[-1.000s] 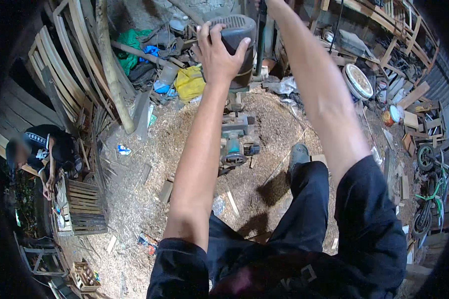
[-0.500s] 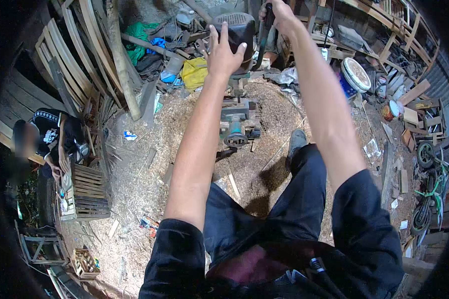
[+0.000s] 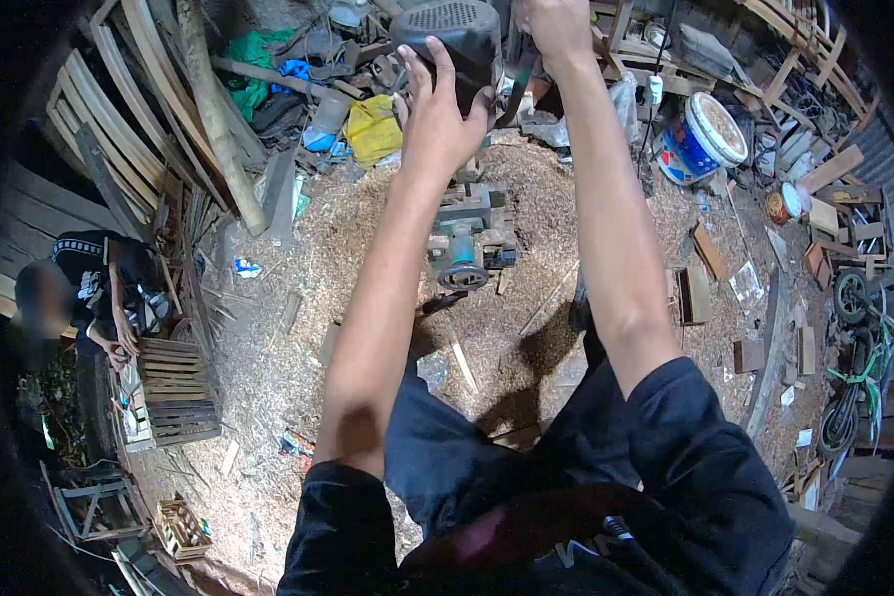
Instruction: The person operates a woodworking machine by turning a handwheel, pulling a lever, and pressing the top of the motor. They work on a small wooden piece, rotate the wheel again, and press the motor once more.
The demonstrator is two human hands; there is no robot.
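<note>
A dark, rounded housing with a perforated top (image 3: 447, 18) is at the top centre of the head view. My left hand (image 3: 441, 124) rests against its near side with fingers spread. To the right, my right hand (image 3: 556, 25) is closed at the top edge of the view, beside the dark bar it was holding; its grip is partly cut off. Below the housing, a green machine part with a round wheel (image 3: 463, 275) stands on the sawdust-covered ground.
At the left, a person (image 3: 99, 288) sits beside a slatted wooden crate (image 3: 177, 392). A white and blue bucket (image 3: 703, 139) stands upper right. Wood pieces and a small green motorbike (image 3: 849, 382) lie along the right. A pole (image 3: 219, 129) leans upper left.
The view has shifted a little. My right forearm has moved left, closer to the housing. My left hand stays against the housing.
</note>
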